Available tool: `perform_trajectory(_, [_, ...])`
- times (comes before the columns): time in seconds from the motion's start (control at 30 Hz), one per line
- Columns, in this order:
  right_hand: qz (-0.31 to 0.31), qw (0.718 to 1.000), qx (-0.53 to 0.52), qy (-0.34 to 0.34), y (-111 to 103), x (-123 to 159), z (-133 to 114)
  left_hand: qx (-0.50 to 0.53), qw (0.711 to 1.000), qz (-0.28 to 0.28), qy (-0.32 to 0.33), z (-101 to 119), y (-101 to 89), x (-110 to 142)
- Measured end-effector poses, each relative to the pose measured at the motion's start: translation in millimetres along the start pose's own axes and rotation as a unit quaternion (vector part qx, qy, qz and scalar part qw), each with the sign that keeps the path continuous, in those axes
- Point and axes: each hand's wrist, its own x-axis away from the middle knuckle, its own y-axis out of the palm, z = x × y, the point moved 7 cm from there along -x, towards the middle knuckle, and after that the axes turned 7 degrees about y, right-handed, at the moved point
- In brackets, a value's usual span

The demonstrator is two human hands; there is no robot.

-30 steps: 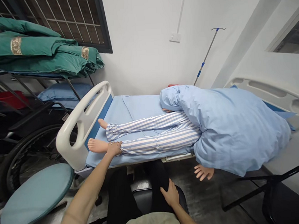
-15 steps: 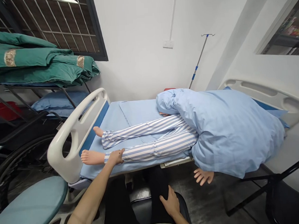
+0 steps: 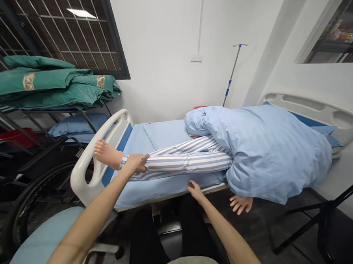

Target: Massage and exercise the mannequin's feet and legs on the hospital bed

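Note:
A manikin in blue-and-white striped trousers [image 3: 190, 163] lies on the bed, its upper body hidden under a light blue quilt [image 3: 275, 150]. My left hand [image 3: 136, 163] is wrapped around the near lower leg just above the ankle. That leg is raised off the sheet, and its bare foot [image 3: 108, 153] points up by the footboard. The far leg is mostly hidden behind it. At the near mattress edge is my right hand [image 3: 195, 191], fingers apart and holding nothing, below the raised leg. One manikin hand [image 3: 242, 204] hangs out from under the quilt.
The white footboard [image 3: 83, 168] rises at the left, beside a wheelchair wheel [image 3: 38, 206] and a round pale blue stool [image 3: 43, 241]. Green folded quilts [image 3: 55, 85] lie on a rack behind. A black chair [image 3: 341, 226] stands right; an IV pole [image 3: 232, 72] is beyond the bed.
My left hand has lifted the near leg from the sheet, moving it up and toward the far leg. The right hand has moved from my thigh to the bed's near edge.

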Motion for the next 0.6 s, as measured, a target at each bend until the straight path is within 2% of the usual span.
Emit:
perform_trajectory(0.1, [-0.011,0.994,-0.105,0.027,-0.8,-25.9,-33.6,-0.019,1.000,0.005,0.005,6.5,-15.0,5.1])
perform_trajectory(0.27, [-0.029,0.984,-0.177,0.001,-11.3,-38.5,-51.2,0.001,1.000,0.013,-0.009,7.3,-3.8,10.0])
perform_trajectory(0.47, [-0.079,0.948,-0.308,-0.019,-32.3,-34.6,-77.7,0.066,0.992,0.088,-0.068,2.4,29.2,-3.5])
perform_trajectory(0.6, [-0.112,0.917,-0.382,-0.029,-45.3,-33.3,-101.0,0.159,0.973,0.133,-0.103,21.6,69.1,-27.0])
